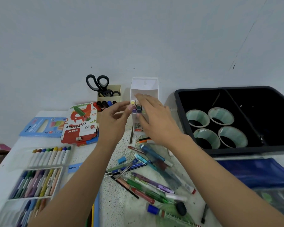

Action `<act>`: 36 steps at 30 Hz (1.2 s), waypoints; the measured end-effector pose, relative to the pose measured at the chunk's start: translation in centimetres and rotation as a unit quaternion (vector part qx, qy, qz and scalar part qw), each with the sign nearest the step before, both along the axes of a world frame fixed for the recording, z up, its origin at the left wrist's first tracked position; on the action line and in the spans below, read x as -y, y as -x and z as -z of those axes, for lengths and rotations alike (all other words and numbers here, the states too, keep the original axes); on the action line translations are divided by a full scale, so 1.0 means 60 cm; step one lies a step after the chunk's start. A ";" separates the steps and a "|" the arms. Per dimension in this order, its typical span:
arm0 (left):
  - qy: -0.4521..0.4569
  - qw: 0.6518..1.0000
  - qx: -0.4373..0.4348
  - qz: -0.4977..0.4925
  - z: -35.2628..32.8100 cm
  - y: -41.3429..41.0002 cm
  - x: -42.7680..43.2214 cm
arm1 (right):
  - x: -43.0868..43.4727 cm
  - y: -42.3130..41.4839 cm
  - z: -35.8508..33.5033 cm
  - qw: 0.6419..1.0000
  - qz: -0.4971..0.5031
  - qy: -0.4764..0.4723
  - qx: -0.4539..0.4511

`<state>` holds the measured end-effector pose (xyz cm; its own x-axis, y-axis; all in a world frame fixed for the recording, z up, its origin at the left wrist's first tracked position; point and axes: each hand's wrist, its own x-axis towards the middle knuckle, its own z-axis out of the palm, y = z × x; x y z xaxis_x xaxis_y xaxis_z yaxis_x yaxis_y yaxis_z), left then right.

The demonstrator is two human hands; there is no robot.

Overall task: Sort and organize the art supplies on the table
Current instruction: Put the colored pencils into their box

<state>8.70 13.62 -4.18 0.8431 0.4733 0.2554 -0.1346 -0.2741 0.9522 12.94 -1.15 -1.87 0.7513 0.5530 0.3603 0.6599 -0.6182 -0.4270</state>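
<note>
White marker box (144,86) nearly full: left hand (113,118) pinches a marker (132,102), right hand (154,117) flat on box; pens (147,182) unsorted

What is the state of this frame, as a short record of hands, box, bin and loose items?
left hand: fingers curled at the marker caps; grip unclear
right hand: fingers straight, across the front of the white marker box
scissors: upright in the beige holder
black bin: four tape rolls inside
loose pens and pencils: scattered on the table
</note>
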 end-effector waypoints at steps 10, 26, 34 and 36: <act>-0.345 0.895 -0.142 0.245 0.087 0.119 -0.006 | 0.103 0.092 0.101 0.994 -0.006 -0.094 -0.048; -0.458 0.810 -0.195 0.309 0.122 0.140 0.010 | 0.176 0.116 0.172 0.982 0.088 -0.072 -0.154; -0.481 0.823 -0.115 0.278 0.120 0.123 0.036 | 0.201 0.105 0.176 0.986 0.114 -0.017 -0.118; -0.516 0.801 -0.130 0.275 0.127 0.118 0.043 | 0.203 0.106 0.179 0.987 0.109 0.009 -0.116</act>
<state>1.62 11.03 -11.78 0.9397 -0.3378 0.0532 -0.3392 -0.9007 0.2715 6.58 -13.30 -12.60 0.9146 0.3729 0.1563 0.3954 -0.7436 -0.5392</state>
